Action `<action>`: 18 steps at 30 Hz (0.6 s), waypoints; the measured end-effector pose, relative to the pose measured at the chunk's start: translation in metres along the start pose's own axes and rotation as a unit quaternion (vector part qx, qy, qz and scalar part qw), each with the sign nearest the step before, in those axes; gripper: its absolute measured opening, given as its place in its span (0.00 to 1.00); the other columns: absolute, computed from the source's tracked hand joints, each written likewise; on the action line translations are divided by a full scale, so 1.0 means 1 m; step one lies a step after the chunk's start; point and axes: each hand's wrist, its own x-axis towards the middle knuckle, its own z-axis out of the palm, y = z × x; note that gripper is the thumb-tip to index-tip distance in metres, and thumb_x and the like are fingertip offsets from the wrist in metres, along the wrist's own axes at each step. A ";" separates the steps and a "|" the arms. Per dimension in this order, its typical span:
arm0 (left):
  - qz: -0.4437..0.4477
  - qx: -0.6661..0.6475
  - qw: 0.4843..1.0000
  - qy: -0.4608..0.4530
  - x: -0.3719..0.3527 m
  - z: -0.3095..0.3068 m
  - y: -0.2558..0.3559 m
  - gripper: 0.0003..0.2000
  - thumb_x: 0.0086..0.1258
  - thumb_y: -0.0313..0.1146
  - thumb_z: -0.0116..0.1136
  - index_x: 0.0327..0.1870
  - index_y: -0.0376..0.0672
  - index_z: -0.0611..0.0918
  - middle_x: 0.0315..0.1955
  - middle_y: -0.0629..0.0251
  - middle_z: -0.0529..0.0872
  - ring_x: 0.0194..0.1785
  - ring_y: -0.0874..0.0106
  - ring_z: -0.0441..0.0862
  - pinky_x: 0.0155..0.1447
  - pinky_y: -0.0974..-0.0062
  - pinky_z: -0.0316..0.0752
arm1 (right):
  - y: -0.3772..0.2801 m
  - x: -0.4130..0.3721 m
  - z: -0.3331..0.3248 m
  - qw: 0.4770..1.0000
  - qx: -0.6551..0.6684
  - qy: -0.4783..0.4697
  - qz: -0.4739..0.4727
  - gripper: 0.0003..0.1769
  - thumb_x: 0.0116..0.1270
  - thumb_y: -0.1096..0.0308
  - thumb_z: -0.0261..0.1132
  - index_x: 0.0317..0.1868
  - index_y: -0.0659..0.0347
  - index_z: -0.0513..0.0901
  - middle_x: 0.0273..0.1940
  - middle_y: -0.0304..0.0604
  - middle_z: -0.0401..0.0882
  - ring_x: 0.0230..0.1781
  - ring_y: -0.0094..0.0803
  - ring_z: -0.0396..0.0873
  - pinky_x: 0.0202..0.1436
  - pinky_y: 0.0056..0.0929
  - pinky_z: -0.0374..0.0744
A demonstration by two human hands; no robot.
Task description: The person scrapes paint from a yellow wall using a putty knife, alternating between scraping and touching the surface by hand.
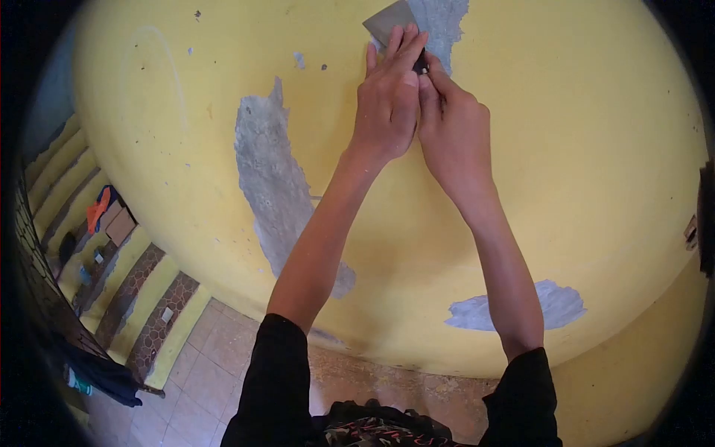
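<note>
High on the yellow wall (566, 186), a putty knife (391, 21) with a wide metal blade lies against the surface, tilted up to the left. My right hand (458, 127) is closed around its dark handle, which is mostly hidden. My left hand (387, 100) is pressed onto the base of the blade, its fingers stretched along it and its thumb beside my right hand. Next to the blade a bare grey patch (441, 26) shows where the yellow coat is gone. Another long grey patch (264, 156) runs down the wall to the left of my arms.
A third grey patch (562, 304) sits low on the wall behind my right forearm. At the left, yellow-edged steps (134, 290) hold an orange item (97, 211) and a brown box (119, 226). Dark cloth (104, 372) hangs on a railing above the tiled floor (197, 380).
</note>
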 end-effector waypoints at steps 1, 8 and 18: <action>-0.009 -0.003 1.000 0.001 0.006 -0.004 -0.003 0.31 0.83 0.49 0.25 0.73 0.39 0.72 0.73 0.53 0.72 0.80 0.54 0.60 0.83 0.50 0.35 | -0.002 0.003 0.002 1.000 -0.016 -0.001 -0.013 0.22 0.78 0.65 0.56 0.67 0.64 0.77 0.24 0.55 0.80 0.23 0.29 0.78 0.33 0.31 0.76; -0.002 -0.014 1.000 -0.025 0.004 -0.004 0.002 0.26 0.78 0.39 0.34 0.71 0.35 0.73 0.69 0.45 0.75 0.77 0.48 0.64 0.81 0.44 0.42 | 0.000 -0.004 -0.003 1.000 -0.008 0.012 -0.016 0.19 0.76 0.71 0.55 0.62 0.71 0.79 0.22 0.59 0.79 0.19 0.47 0.81 0.26 0.38 0.76; 0.021 -0.028 0.999 0.007 0.013 0.002 -0.004 0.29 0.80 0.45 0.27 0.68 0.37 0.77 0.69 0.51 0.76 0.78 0.55 0.65 0.83 0.48 0.40 | -0.006 -0.002 0.004 1.000 -0.003 0.023 -0.012 0.22 0.80 0.67 0.53 0.67 0.71 0.76 0.23 0.53 0.80 0.21 0.27 0.76 0.28 0.30 0.74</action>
